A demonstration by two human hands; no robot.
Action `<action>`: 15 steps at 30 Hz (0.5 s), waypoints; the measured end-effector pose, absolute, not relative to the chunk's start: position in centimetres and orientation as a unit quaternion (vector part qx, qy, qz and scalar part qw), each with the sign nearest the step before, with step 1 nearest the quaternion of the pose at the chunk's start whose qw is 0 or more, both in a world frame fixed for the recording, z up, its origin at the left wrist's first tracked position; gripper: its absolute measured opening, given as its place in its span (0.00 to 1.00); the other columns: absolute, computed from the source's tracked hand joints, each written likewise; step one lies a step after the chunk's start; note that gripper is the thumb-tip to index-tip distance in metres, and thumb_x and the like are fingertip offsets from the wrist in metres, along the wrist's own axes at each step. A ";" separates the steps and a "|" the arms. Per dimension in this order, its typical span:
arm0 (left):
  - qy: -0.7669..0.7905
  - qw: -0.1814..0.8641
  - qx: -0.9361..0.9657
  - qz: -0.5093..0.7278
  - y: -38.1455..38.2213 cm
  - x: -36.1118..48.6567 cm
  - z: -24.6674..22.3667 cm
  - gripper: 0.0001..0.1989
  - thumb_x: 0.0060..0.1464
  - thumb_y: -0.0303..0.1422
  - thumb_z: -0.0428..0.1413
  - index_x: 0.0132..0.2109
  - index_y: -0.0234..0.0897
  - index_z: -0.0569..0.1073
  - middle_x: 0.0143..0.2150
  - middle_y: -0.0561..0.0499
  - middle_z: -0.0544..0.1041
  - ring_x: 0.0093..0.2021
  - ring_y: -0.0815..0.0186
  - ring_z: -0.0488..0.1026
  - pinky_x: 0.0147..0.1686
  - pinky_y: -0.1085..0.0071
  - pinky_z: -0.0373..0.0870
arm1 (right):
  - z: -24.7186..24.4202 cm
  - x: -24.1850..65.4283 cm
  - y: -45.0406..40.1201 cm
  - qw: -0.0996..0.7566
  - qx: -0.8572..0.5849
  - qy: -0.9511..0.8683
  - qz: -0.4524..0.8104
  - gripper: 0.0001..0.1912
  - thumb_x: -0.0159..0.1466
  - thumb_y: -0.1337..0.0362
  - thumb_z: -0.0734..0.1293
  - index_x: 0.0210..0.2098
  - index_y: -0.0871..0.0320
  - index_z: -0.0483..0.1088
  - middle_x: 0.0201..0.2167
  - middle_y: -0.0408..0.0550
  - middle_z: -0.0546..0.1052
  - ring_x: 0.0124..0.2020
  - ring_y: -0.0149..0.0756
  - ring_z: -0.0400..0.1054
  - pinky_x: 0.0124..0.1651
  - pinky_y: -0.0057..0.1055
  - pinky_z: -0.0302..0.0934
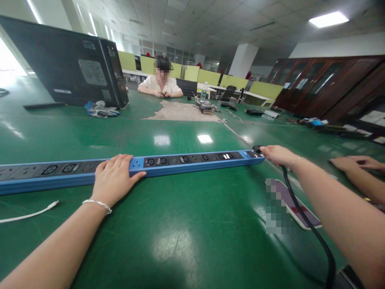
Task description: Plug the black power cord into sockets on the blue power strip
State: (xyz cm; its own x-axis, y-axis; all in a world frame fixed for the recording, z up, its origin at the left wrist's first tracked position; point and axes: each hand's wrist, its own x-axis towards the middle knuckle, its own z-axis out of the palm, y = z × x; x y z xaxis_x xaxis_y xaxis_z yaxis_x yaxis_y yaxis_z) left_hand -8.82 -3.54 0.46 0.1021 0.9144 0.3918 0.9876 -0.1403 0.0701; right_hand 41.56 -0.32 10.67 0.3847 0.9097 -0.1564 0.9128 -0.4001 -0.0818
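A long blue power strip (180,168) with black socket panels lies across the green table and runs out of view on the left. My left hand (112,176) grips it left of the middle, fingers over the top and thumb along the near edge. At the strip's right end, my right hand (278,155) pinches a black power plug (257,149) against the last sockets. How deep the plug sits cannot be made out. Its black power cord (300,208) hangs below my wrist and curves to the bottom right.
A phone (297,204) lies under the cord. A white cable (36,214) rests at left. Behind stand a black computer case (75,64) and gloves (101,109). A person (162,82) sits opposite; another person's hands (355,162) are at right. Beyond are a bottle (204,91) and parts.
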 end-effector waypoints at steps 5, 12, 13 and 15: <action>-0.648 0.111 -0.735 -0.168 -3.5 -8.8 0.5 0.32 0.53 0.52 0.45 0.56 0.33 0.63 0.57 0.37 0.68 0.58 0.49 0.62 0.56 0.53 0.54 | 9.2 40.4 0.2 0.024 0.839 0.535 -0.091 0.23 0.66 0.53 0.48 0.37 0.62 0.67 0.21 0.48 0.69 0.16 0.33 0.62 0.24 0.30 0.57; -0.648 0.129 -0.734 -0.156 -3.5 -8.9 0.4 0.32 0.53 0.52 0.45 0.57 0.32 0.63 0.56 0.37 0.68 0.57 0.50 0.62 0.55 0.54 0.54 | 8.3 40.5 1.6 0.053 0.834 0.544 -0.079 0.25 0.66 0.53 0.47 0.39 0.63 0.68 0.23 0.50 0.72 0.16 0.34 0.64 0.22 0.29 0.58; -0.648 0.129 -0.735 -0.157 -3.5 -8.9 0.4 0.32 0.53 0.52 0.45 0.57 0.32 0.63 0.56 0.37 0.68 0.58 0.50 0.62 0.55 0.54 0.55 | 8.3 40.5 1.7 0.054 0.833 0.545 -0.076 0.25 0.66 0.53 0.47 0.39 0.63 0.68 0.24 0.50 0.72 0.16 0.33 0.64 0.22 0.29 0.58; -0.647 0.127 -0.735 -0.159 -3.5 -8.8 0.4 0.32 0.53 0.52 0.45 0.57 0.32 0.63 0.56 0.37 0.68 0.58 0.50 0.62 0.55 0.54 0.55 | 8.2 40.3 1.8 0.061 0.831 0.548 -0.073 0.25 0.66 0.53 0.47 0.40 0.63 0.68 0.25 0.51 0.74 0.17 0.33 0.65 0.22 0.29 0.58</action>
State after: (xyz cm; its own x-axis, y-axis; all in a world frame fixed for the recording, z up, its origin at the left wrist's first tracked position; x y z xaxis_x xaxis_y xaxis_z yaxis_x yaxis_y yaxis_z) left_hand -8.83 -3.52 0.42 0.1115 0.9110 0.3971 0.9914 -0.1296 0.0189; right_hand 40.35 1.80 8.24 0.3891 0.9020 -0.1871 0.9196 -0.3923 0.0212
